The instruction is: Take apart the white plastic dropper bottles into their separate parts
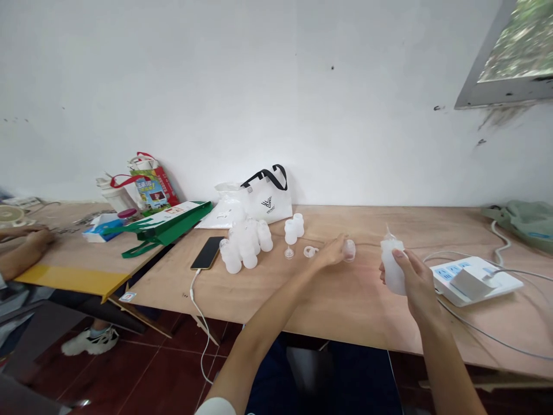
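My right hand [412, 274] is wrapped round a translucent white squeeze bottle [393, 270], held upright above the table with its thin pointed nozzle up. To the left, my left hand [333, 252] is low over the tabletop, its fingers closed at the edge of a clear plastic cap [349, 251]. Just left of that hand lies a small clear ring-shaped piece [310, 252]. Farther left are a white bottle [290, 231] and a small clear nozzle piece [289, 252]. A cluster of similar white bottles [248, 253] stands beyond.
A phone [207, 252] on a charging cable lies left of the bottles. Behind them stands a white bag [270, 202] with black handles. A power strip [477, 282] with cables is at right. Another person's hand [38, 239] rests on the neighbouring table beside a green bag [168, 227].
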`<move>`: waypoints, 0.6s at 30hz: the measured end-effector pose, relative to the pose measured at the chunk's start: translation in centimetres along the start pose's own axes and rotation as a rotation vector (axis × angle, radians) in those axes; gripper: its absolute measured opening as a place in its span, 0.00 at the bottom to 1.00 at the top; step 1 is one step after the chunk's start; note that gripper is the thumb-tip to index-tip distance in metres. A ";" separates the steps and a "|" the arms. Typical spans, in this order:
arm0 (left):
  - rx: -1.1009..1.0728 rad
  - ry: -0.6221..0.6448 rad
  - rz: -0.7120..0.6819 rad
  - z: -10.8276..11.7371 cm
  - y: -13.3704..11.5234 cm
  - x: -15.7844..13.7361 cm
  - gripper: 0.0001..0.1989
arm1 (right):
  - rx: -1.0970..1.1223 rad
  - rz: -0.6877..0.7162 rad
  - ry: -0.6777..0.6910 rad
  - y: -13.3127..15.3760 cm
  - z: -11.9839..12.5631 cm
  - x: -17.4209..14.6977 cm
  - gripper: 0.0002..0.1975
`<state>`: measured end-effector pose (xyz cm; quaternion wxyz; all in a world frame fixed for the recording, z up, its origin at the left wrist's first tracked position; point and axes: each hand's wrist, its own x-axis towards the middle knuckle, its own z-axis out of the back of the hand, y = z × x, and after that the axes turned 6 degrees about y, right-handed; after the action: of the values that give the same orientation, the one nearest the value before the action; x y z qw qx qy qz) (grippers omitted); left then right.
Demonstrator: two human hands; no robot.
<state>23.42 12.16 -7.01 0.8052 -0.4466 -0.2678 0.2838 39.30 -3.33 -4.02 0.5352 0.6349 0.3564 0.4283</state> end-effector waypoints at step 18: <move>-0.325 -0.080 0.100 2.6 0.5 -12.9 0.23 | -0.873 0.193 0.584 -3.2 -6.4 -2.2 0.16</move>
<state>12.55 4.88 -8.54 0.6957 -0.5721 -0.3196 0.2941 32.56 -2.39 -7.12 0.5861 0.2375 0.2192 0.7430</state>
